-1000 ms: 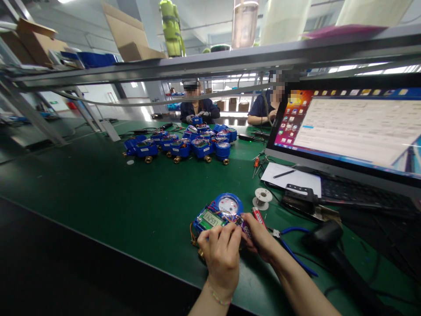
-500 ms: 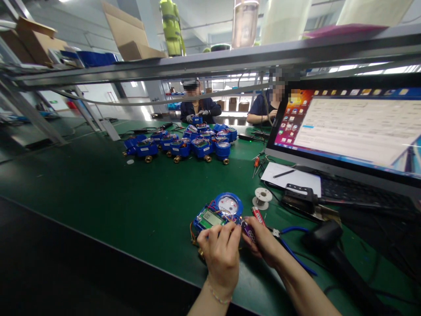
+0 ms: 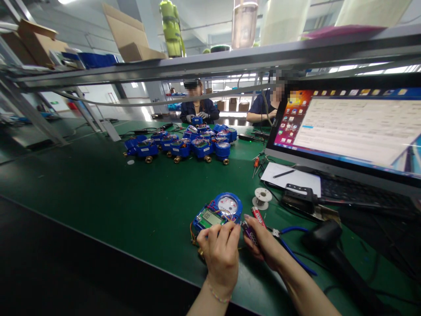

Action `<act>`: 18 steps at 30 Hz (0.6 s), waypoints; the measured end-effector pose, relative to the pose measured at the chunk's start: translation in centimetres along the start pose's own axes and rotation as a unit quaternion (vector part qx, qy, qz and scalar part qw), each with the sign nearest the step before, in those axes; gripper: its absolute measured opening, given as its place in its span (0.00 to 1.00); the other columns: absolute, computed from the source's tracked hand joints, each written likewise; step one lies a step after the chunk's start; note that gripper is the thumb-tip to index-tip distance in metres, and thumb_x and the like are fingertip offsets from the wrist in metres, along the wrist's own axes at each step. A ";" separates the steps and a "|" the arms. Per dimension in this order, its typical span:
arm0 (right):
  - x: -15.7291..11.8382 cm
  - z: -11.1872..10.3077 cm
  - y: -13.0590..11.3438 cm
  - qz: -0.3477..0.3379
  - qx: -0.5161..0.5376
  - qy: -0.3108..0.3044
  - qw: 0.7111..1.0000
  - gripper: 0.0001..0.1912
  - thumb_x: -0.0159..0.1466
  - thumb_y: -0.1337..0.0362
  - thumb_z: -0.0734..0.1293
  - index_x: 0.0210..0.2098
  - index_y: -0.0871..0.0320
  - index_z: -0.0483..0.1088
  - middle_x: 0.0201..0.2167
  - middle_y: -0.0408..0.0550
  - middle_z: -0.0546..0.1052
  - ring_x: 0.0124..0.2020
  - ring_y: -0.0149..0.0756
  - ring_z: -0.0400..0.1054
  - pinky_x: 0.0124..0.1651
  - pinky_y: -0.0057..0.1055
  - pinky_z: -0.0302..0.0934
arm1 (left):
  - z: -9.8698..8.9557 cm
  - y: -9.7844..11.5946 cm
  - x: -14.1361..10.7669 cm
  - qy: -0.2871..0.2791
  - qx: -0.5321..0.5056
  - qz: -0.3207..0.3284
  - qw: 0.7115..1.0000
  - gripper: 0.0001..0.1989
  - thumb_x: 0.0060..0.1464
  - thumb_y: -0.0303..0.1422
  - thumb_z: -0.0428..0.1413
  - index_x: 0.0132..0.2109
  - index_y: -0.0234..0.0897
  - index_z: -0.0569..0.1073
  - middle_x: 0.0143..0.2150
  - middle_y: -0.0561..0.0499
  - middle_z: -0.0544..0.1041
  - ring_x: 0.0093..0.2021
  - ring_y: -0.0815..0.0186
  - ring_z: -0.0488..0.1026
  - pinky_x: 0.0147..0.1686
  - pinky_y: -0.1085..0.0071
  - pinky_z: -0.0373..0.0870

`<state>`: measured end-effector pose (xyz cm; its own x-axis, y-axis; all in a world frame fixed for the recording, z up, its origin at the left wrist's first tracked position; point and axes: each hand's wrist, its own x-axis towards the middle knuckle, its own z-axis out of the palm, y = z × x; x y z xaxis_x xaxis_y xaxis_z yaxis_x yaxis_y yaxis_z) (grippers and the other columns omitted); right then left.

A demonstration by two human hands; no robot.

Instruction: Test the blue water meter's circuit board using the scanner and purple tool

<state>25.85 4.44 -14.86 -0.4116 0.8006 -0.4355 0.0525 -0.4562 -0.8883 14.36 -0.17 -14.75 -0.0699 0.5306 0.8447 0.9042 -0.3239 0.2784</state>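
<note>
A blue meter (image 3: 228, 203) with a round dial, a small display reading digits and loose coloured wires lies on the green table near its front edge. My left hand (image 3: 221, 250) rests over the front of the meter, its fingers bent and pressed together at the wires by the right side; what the fingertips pinch is hidden. Just right of the meter, my right hand (image 3: 261, 241) is wrapped round a purple lighter (image 3: 250, 234). A red lighter (image 3: 258, 217) lies on the table beyond that hand.
Right of my hands are a wire spool (image 3: 262, 198), blue-handled pliers (image 3: 292, 248), a black scanner (image 3: 342, 259) and a monitor (image 3: 355, 131). Several blue meters (image 3: 180, 149) stand farther back. A shelf (image 3: 204, 64) crosses above; two people sit opposite.
The small orange glow at the lighter's tip is gone. My right hand has shifted very slightly; my left hand stays at the meter.
</note>
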 end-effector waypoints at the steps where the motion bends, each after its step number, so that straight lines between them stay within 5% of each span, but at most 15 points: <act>1: 0.0 0.0 0.0 -0.001 -0.002 -0.001 1.000 0.33 0.63 0.44 0.48 0.10 0.58 0.52 0.05 0.37 0.50 0.06 0.21 0.42 0.10 0.20 0.35 | 0.0 0.0 0.0 0.000 0.000 0.000 1.000 0.07 0.57 0.27 0.51 0.38 0.38 0.73 0.35 0.55 0.77 0.38 0.65 0.64 0.42 0.62 0.50; 10: -0.1 0.2 -0.3 -0.002 -0.005 0.002 1.000 0.34 0.61 0.41 0.47 0.10 0.58 0.52 0.05 0.37 0.49 0.07 0.21 0.40 0.11 0.21 0.34 | 0.3 -0.1 -0.3 0.007 -0.008 -0.003 1.000 0.07 0.57 0.27 0.51 0.39 0.39 0.73 0.35 0.55 0.77 0.38 0.66 0.64 0.42 0.62 0.50; 13: 0.5 -0.5 0.3 -0.038 -0.065 0.053 0.996 0.35 0.60 0.38 0.44 0.12 0.57 0.54 0.07 0.38 0.52 0.09 0.23 0.45 0.13 0.23 0.40 | 0.4 0.1 -0.5 0.014 -0.018 -0.012 1.000 0.07 0.57 0.27 0.51 0.39 0.39 0.73 0.35 0.55 0.77 0.38 0.65 0.64 0.42 0.62 0.50; 15: 1.0 -1.3 1.2 -0.096 -0.175 0.117 0.973 0.33 0.60 0.39 0.44 0.18 0.57 0.60 0.11 0.42 0.60 0.14 0.29 0.55 0.18 0.26 0.52 | 0.0 0.0 -0.3 0.008 -0.019 -0.023 1.000 0.06 0.56 0.30 0.51 0.38 0.40 0.73 0.35 0.55 0.77 0.38 0.65 0.64 0.43 0.61 0.50; 18: 1.6 -2.4 2.7 -0.200 -0.333 0.227 0.893 0.29 0.59 0.41 0.49 0.30 0.58 0.67 0.27 0.53 0.71 0.32 0.42 0.67 0.37 0.38 0.61 | -1.1 -0.9 1.0 -0.004 -0.037 -0.020 0.999 0.06 0.55 0.35 0.53 0.38 0.41 0.73 0.35 0.56 0.77 0.37 0.65 0.64 0.42 0.62 0.50</act>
<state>27.53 5.48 -18.30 -0.1154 0.9918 0.0555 0.5756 0.1123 -0.8100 13.01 -0.16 -13.66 -0.1016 0.5500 0.8289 0.8669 -0.3598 0.3450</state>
